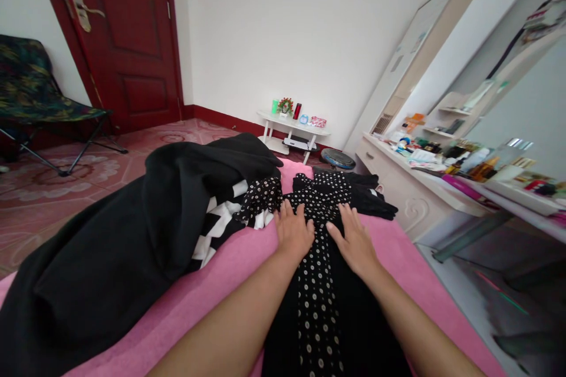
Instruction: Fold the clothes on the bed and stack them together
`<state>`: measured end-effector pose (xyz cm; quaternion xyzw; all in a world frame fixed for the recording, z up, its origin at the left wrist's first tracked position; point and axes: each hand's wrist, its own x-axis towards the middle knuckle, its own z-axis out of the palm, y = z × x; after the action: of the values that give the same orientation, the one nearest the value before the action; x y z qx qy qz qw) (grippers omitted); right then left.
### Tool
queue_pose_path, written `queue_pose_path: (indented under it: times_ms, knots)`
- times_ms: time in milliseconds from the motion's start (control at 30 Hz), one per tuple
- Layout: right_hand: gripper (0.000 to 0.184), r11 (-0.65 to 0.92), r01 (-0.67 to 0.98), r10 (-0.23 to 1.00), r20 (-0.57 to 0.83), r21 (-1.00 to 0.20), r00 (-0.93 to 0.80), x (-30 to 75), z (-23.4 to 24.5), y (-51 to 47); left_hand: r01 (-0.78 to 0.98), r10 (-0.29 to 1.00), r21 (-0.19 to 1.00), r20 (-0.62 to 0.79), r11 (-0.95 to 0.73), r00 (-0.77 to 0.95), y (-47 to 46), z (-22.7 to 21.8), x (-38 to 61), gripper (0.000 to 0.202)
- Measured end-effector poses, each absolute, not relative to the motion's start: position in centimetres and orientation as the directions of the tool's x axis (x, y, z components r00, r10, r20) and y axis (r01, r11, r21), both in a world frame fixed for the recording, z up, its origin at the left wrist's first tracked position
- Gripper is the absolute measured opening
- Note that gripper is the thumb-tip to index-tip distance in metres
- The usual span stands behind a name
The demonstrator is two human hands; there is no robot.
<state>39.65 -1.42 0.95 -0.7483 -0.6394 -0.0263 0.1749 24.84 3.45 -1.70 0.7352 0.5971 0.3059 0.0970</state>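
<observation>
A black garment with white polka dots (319, 283) lies stretched along a pink bed cover (230, 271). My left hand (292, 230) rests flat on its upper part, fingers spread. My right hand (354, 237) lies flat beside it on the same garment, fingers stretched out. Neither hand grips anything. Another dotted piece (260, 195) lies bunched just left of my left hand.
A large black coat (132, 247) with a black-and-white zigzag lining (216, 224) covers the bed's left side. A dressing table (424, 182) crowded with bottles stands to the right. A small white side table (292, 129), a folding chair (39, 100) and a red door (119, 35) are beyond.
</observation>
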Motion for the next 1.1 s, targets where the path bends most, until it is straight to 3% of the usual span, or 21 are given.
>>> queue_pose_path:
  times_ms: [133,433,600,667,733,833,900,1033,1100]
  knots:
    - [0.073,-0.137,0.965,0.972,0.158,-0.222,0.174,38.8,-2.1,-4.4,0.78,0.933,0.553,0.345,-0.293,0.106,3.5,-1.5,24.3,0.043]
    - [0.071,-0.114,0.95,0.96,0.212,-0.29,0.18,39.0,-2.2,-4.7,0.602,0.873,0.633,0.374,-0.487,0.312,0.9,0.0,21.0,0.034]
    - [0.071,-0.11,0.947,0.952,0.243,-0.301,0.187,39.1,-2.5,-4.7,0.712,0.744,0.418,0.63,-0.565,0.221,0.3,5.4,15.2,0.06]
    - [0.071,-0.114,0.946,0.949,0.247,-0.303,0.194,39.1,-2.6,-4.7,0.822,0.766,0.332,0.616,-0.463,0.183,0.9,7.0,13.1,0.072]
    - [0.071,-0.119,0.943,0.947,0.25,-0.31,0.201,39.1,-2.7,-4.8,0.903,0.857,0.273,0.488,-0.331,0.166,2.0,7.6,11.6,0.077]
    - [0.067,-0.118,0.933,0.942,0.26,-0.339,0.214,39.1,-2.5,-5.0,0.96,0.964,0.205,0.224,-0.188,0.141,3.9,7.7,10.5,0.054]
    - [0.063,-0.103,0.921,0.936,0.277,-0.375,0.218,39.2,-2.4,-5.1,0.973,0.982,0.177,0.145,-0.148,0.123,5.2,8.3,10.2,0.034]
    - [0.057,-0.056,0.873,0.914,0.327,-0.484,0.241,39.6,-2.1,-5.2,0.976,0.97,0.153,0.211,-0.152,0.118,7.6,12.6,11.0,0.03]
    - [0.056,-0.038,0.824,0.897,0.344,-0.565,0.277,39.8,-2.0,-5.3,0.941,0.898,0.145,0.373,-0.306,0.234,7.6,15.9,12.1,0.031]
